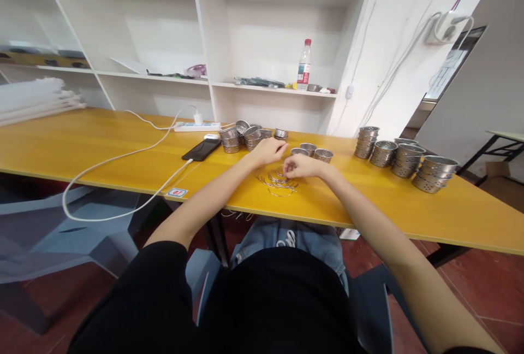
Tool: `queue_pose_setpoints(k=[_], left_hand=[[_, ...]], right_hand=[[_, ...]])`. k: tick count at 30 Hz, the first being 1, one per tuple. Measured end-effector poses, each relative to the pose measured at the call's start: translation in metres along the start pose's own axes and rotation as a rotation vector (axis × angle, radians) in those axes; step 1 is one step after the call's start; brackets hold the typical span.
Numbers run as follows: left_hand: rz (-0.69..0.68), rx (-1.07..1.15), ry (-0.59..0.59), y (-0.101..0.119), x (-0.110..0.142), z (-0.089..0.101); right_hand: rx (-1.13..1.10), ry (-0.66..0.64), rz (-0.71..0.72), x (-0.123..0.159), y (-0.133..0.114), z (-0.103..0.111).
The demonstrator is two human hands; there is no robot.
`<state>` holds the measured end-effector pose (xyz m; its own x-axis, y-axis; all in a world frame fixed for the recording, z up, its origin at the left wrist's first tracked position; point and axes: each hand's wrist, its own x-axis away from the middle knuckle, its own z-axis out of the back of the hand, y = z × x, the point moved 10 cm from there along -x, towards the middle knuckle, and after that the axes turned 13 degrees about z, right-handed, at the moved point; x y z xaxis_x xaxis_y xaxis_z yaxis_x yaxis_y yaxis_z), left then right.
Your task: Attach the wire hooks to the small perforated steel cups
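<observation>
A small heap of thin wire rings (279,182) lies on the yellow table (102,146) in front of me. My right hand (302,166) is curled just above the heap, fingers pinched on something I cannot make out, likely a ring. My left hand (268,151) rests beyond the heap with its fingers bent together, its tips close to a small perforated metal cup (280,134). What the left fingers hold, if anything, is hidden.
A cluster of metal cups (241,137) and three single cups (311,151) stand behind my hands. Stacked cups (403,159) fill the right side. A black phone (201,149) with a white cable (123,160) and a power strip (196,125) lie left. Shelves hold a bottle (303,65).
</observation>
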<state>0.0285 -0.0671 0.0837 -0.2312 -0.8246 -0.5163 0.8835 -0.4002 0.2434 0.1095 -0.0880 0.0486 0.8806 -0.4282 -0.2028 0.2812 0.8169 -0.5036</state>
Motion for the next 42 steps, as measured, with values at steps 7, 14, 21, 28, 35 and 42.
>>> queue_pose_setpoints(k=[7, 14, 21, 28, 35, 42], left_hand=[[-0.008, -0.014, -0.033, 0.005, 0.003, -0.001], [-0.008, 0.043, -0.053, 0.003, 0.001, -0.002], [-0.010, 0.281, -0.046, 0.010, 0.002, 0.006], [-0.065, 0.491, -0.079, 0.020, 0.003, -0.002], [-0.011, 0.402, -0.016, 0.014, 0.001, 0.000], [0.007, 0.078, 0.056, 0.007, 0.002, 0.000]], right_hand=[[0.072, 0.011, -0.050, 0.002, -0.002, 0.000], [0.042, 0.106, -0.014, 0.007, -0.006, 0.014], [-0.082, 0.424, -0.018, 0.025, 0.006, 0.059], [-0.403, 0.694, -0.055, 0.035, 0.030, 0.074], [-0.345, 0.848, -0.148, 0.041, 0.047, 0.078], [0.399, 0.728, -0.105, 0.048, 0.010, 0.086]])
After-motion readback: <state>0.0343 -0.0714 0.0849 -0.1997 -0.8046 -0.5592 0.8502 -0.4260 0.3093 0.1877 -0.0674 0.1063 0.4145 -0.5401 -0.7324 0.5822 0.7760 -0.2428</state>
